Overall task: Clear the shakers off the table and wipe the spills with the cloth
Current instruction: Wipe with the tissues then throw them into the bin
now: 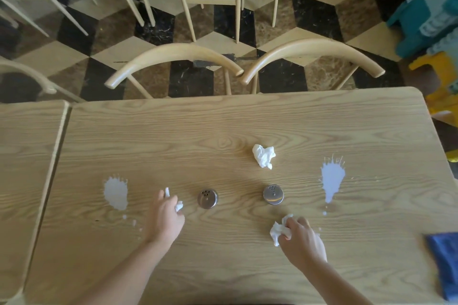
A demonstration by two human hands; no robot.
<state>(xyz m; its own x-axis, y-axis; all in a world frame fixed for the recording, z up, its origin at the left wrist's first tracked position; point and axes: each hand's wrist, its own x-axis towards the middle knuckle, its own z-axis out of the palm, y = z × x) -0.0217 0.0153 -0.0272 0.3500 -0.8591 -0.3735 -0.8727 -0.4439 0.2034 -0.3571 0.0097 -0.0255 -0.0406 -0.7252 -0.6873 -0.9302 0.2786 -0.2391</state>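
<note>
Left hand (165,215) is gripping a small white tissue wad (179,205), fingers curled round it; most of the wad is hidden in the fist, only bits are poking out. Right hand (301,240) is clutching a bigger crumpled tissue (278,230), partly covered by the fingers. Left shaker (207,198) is standing upright just right of the left hand, not touching it. Right shaker (273,194) is standing just beyond the right hand, apart from it. Only the perforated metal lids are showing; the bodies are hidden from above. Left spill (116,193) is lying left of the left hand, with small drops nearer the wrist. Right spill (332,181) is lying beyond and right of the right hand. A third tissue (263,160) is lying loose beyond both shakers. Blue cloth (444,265) is lying far right of the right hand, blurred and cut off by the frame edge. Wooden table (223,131) is butting against a second table (22,168) on the left. Two chairs (173,53) are standing at the far edge, on a checkered floor (153,30).
</note>
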